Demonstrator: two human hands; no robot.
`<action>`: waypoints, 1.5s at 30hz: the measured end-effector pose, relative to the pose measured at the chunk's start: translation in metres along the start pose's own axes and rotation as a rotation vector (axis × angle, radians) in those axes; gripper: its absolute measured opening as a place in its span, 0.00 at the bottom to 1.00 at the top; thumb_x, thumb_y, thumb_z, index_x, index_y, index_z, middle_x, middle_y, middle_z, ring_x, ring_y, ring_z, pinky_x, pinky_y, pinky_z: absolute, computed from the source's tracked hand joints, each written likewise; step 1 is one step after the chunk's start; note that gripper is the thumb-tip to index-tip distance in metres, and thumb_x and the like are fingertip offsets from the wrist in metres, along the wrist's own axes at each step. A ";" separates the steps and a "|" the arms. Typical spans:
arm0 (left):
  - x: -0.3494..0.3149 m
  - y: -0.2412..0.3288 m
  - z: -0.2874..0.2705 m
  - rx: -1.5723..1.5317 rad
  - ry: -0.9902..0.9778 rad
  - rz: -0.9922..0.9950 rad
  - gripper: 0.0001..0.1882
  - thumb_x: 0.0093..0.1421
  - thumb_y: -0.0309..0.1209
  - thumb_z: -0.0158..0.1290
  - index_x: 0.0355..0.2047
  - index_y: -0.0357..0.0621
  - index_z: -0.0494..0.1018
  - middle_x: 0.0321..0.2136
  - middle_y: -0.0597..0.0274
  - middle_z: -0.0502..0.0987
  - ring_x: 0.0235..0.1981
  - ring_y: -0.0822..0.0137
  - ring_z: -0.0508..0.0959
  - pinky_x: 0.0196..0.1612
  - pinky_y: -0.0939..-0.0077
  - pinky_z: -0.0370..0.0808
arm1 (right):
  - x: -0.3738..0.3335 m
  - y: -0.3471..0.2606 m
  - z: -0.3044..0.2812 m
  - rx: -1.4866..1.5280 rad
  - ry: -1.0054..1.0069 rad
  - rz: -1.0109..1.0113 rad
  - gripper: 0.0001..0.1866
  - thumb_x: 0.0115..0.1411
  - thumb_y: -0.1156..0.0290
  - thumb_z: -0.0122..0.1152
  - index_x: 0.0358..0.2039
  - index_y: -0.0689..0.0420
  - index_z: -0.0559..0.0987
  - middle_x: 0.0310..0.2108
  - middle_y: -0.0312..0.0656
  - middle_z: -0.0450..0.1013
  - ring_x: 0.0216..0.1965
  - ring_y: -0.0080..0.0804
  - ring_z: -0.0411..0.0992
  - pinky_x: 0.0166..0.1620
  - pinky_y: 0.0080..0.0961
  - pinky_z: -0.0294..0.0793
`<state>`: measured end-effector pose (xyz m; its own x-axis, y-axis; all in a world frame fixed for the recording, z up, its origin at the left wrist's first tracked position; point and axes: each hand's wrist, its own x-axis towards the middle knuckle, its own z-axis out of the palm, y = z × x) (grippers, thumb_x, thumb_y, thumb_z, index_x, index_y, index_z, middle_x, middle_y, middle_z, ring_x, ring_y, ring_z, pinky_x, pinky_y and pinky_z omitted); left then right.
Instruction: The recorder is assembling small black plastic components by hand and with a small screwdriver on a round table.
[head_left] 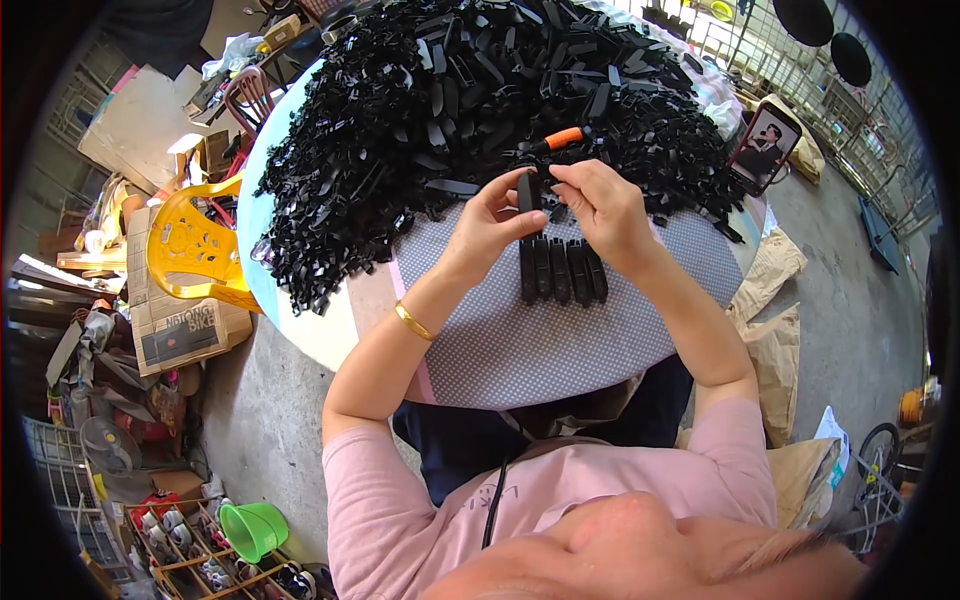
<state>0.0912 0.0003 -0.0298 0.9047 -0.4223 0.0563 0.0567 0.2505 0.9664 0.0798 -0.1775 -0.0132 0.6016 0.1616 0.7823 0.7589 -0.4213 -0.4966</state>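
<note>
My left hand (488, 222), a gold bangle on its wrist, is closed round a long black plastic piece (526, 193), held upright between thumb and fingers. Close beside its upper end, my right hand (606, 208) has thumb and fingertips pinched together. Whatever lies in that pinch is too small and dark to name. Below both hands, several similar black pieces (563, 273) lie side by side in a row on the dotted grey tablecloth (530, 350). Just beyond my fingers an orange-handled tool (563, 138) rests on the loose parts.
A wide heap of loose black plastic parts (440, 110) covers the far half of the round table. A phone (766, 148) stands propped at the right edge. A yellow plastic chair (195, 240) is at the left, and brown paper sacks (770, 340) lie right of the table.
</note>
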 end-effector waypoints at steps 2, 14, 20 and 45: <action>-0.004 0.005 0.010 0.084 -0.004 0.006 0.32 0.48 0.22 0.59 0.54 0.39 0.60 0.31 0.66 0.71 0.33 0.74 0.75 0.39 0.80 0.75 | 0.001 -0.004 -0.002 -0.184 0.015 -0.181 0.09 0.50 0.78 0.58 0.34 0.63 0.74 0.28 0.43 0.71 0.27 0.36 0.73 0.28 0.25 0.73; -0.009 0.002 0.013 0.094 0.065 -0.003 0.23 0.57 0.27 0.52 0.54 0.41 0.63 0.30 0.71 0.67 0.31 0.79 0.72 0.34 0.84 0.74 | -0.001 -0.008 -0.004 -0.376 -0.099 -0.266 0.09 0.49 0.79 0.59 0.32 0.64 0.74 0.30 0.45 0.73 0.31 0.39 0.74 0.32 0.27 0.75; -0.010 0.003 0.012 -0.087 0.033 0.002 0.21 0.58 0.28 0.51 0.52 0.41 0.65 0.32 0.70 0.72 0.33 0.79 0.73 0.34 0.84 0.74 | -0.002 -0.002 0.000 0.051 -0.142 -0.010 0.11 0.54 0.74 0.56 0.37 0.65 0.76 0.34 0.42 0.70 0.34 0.34 0.70 0.35 0.22 0.71; 0.008 0.015 -0.053 1.577 0.281 0.425 0.18 0.44 0.21 0.54 0.38 0.41 0.73 0.37 0.57 0.71 0.43 0.56 0.67 0.45 0.67 0.68 | -0.041 -0.028 -0.064 -0.509 -0.451 0.378 0.22 0.44 0.73 0.58 0.44 0.58 0.72 0.27 0.47 0.70 0.27 0.44 0.70 0.32 0.34 0.70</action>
<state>0.1216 0.0467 -0.0282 0.7957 -0.3548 0.4909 -0.4961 -0.8468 0.1920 0.0181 -0.2299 -0.0072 0.9228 0.2267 0.3115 0.3396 -0.8604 -0.3798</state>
